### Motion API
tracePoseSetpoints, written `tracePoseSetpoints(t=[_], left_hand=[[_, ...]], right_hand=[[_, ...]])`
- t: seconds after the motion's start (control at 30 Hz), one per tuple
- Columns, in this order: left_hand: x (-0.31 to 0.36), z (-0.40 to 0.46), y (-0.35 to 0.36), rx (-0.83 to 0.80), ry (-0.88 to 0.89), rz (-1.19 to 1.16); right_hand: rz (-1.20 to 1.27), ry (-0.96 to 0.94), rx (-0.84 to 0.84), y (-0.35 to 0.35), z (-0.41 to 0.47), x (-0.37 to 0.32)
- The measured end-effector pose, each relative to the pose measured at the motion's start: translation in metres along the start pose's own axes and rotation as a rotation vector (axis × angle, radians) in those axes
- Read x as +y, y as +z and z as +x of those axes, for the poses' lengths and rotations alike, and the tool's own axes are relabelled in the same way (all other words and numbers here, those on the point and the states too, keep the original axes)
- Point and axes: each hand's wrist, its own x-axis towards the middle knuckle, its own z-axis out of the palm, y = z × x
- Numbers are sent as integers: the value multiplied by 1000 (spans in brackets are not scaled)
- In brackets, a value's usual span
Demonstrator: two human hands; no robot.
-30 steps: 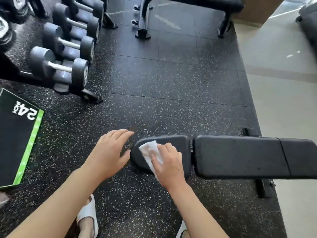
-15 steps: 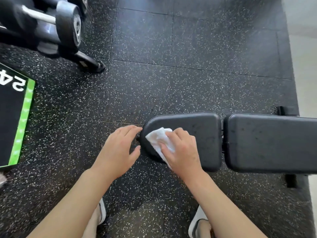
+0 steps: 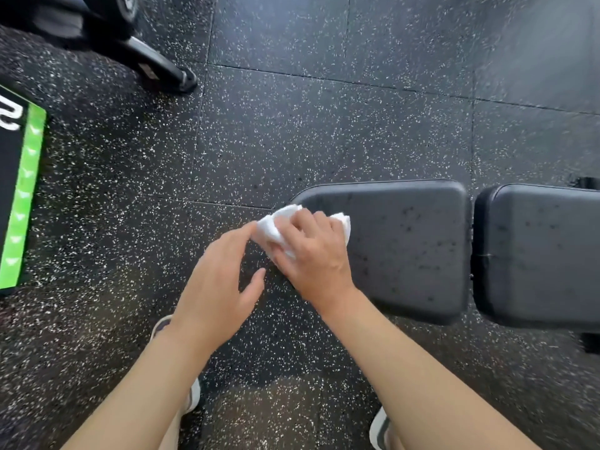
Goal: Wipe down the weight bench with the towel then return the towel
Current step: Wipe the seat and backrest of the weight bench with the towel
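Observation:
The black weight bench lies across the right side, its seat pad [image 3: 406, 241] nearest me and its back pad [image 3: 535, 254] running off the right edge. A small white towel [image 3: 269, 228] is bunched at the seat pad's left end. My right hand [image 3: 311, 254] lies on top of it with fingers curled over the cloth, pressing it onto the pad. Just to the left, my left hand [image 3: 220, 280] hovers flat with straight fingers. Its index fingertip meets the towel's left edge.
Speckled black rubber floor tiles [image 3: 324, 131] surround the bench. A dumbbell rack's foot [image 3: 162, 69] juts in at the upper left. A black box with a green stripe [image 3: 22, 196] sits at the left edge. My two shoes [image 3: 193, 397] show below my arms.
My view has tilted down and drawn closer to the bench end. The towel is bunched tighter under my right hand, and my left hand has slid right until it touches the towel.

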Motion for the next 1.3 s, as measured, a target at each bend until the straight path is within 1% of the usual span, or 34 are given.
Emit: tracePoseSetpoints(t=[0.07,0.13,0.2,0.27,0.37,0.43,0.5,0.57,0.63,0.77,0.87,0.93,1.0,1.03,1.07,1.13,1.2,1.3], left_hand=[[2,-1,2,-15,6,5],[5,1,2,-18,16,21],[8,5,2,-2,20,19],[13,12,2,2,11,-2],[17,22,5,15,20,-22],[18,27,7,23,20,-35],[18,29,8,47,13,-40],[15,27,8,77,-9,-35],[11,24,6,106,-30,-31],[9,19,7,147,-53,-34],[24,26,19,127,3,-18],[36,40,29,121,51,-10],[45,59,39,158,72,-10],[48,70,45,191,56,-29],[50,79,52,228,3,-81],[55,93,66,316,-178,-227],[55,97,81,407,-321,-245],[51,100,95,464,-336,-180]], right_hand=[[26,-146,-96,-6,-34,-3],[18,-268,-174,-19,-62,9],[-13,-310,-194,-33,-74,31],[-22,-251,-183,-44,-72,54],[-49,-35,-65,-46,-37,78],[-84,67,18,-36,0,77],[-113,113,65,-18,35,62],[-111,116,85,1,58,40],[-86,85,81,13,61,18],[2,-18,45,2,13,5],[5,-95,-20,-25,-28,38],[-52,-61,-2,-40,-35,73],[-106,12,26,-44,-26,99],[-112,44,44,-43,-17,107],[-114,74,69,-41,-9,109],[-111,141,117,-31,8,103],[-112,202,160,-20,26,91],[-128,252,210,-6,52,78]])
